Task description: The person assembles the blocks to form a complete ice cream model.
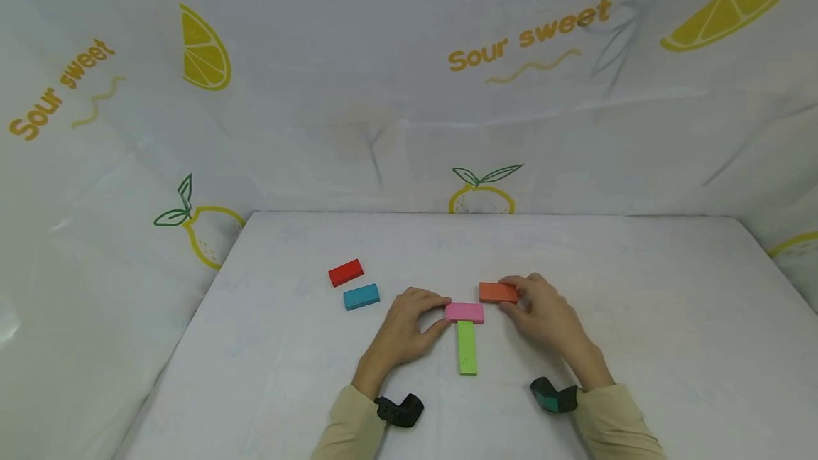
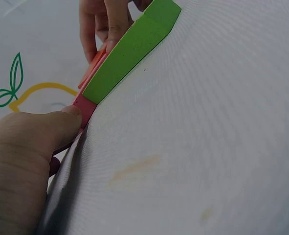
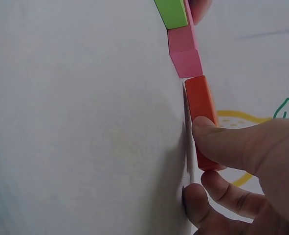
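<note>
Lying crosswise, a pink rectangular block [image 1: 464, 312], pinched at its left end. Against the middle of its near long side, the end of a bright green block [image 1: 467, 353], flat, stretching nearward. Just beside the pink one's far right corner, an orange block [image 1: 495, 293], crosswise, pinched at its right end.

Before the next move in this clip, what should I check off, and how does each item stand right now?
1. Left hand holding the pink block at its left end: ok.
2. Green block against the pink block's near side: ok.
3. Right hand gripping the orange block: ok.
4. Orange block level with the pink block, seen from the head: not ok, it sits farther back.
5. Orange block flat on the table: cannot tell.
6. Red block and blue block free of both hands: ok.
</note>
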{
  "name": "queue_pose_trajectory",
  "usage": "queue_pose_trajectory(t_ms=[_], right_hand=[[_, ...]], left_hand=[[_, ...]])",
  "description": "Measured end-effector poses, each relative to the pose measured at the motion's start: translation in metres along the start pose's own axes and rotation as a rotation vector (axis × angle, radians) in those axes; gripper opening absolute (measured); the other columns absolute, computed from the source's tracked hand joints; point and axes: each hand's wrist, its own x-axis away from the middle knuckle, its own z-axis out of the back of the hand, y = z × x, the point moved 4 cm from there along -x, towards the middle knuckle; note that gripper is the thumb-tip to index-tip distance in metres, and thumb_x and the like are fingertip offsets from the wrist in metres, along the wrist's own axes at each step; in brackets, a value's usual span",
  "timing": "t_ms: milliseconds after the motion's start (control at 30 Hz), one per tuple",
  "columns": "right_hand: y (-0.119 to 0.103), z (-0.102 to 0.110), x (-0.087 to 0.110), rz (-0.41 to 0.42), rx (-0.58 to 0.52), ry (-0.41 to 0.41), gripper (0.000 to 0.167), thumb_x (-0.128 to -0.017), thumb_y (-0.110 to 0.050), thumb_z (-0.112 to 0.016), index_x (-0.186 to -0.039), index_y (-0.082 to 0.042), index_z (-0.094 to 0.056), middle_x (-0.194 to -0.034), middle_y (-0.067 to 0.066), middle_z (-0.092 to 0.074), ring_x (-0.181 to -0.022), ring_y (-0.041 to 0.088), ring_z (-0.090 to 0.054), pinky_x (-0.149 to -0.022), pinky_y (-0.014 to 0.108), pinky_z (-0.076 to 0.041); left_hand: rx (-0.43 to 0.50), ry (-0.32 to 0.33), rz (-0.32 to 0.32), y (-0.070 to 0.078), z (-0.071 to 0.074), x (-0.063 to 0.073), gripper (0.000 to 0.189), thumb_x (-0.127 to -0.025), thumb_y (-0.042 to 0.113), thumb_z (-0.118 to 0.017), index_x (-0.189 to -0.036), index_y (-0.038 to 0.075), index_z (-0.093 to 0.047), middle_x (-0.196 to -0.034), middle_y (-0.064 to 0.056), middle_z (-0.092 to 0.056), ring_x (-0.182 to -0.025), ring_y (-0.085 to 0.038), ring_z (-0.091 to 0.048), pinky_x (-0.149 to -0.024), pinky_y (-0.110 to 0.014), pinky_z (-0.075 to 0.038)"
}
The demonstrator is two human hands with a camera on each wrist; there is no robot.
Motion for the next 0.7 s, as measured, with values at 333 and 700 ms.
queue_pose_trajectory(t_ms=[333, 700], right_hand=[[-0.0045, -0.0017, 0.0006, 0.007, -0.001, -0.012, 0.04, -0.091, -0.014, -0.075, -0.13, -0.005, -0.067, -0.097, 0.011, -0.061, -0.07, 0.017, -0.047, -0.057, 0.027, -0.036], [-0.0083, -0.0071, -0.0008, 0.022, 0.019, -0.029, 0.04, -0.091, -0.014, -0.075, -0.13, -0.006, -0.067, -0.096, 0.009, -0.06, -0.072, 0.017, -0.047, -0.057, 0.027, -0.036]], left_hand=[[0.01, -0.018, 0.035, 0.0, -0.0002, 0.0, 0.032, -0.095, 0.029, -0.072, -0.126, 0.019, -0.072, -0.122, 0.004, -0.073, -0.119, -0.014, -0.061, -0.104, -0.039, -0.05], [0.007, -0.029, 0.046, 0.0001, -0.0008, -0.0001, 0.032, -0.096, 0.029, -0.072, -0.126, 0.02, -0.072, -0.122, 0.004, -0.073, -0.119, -0.013, -0.06, -0.104, -0.038, -0.05]])
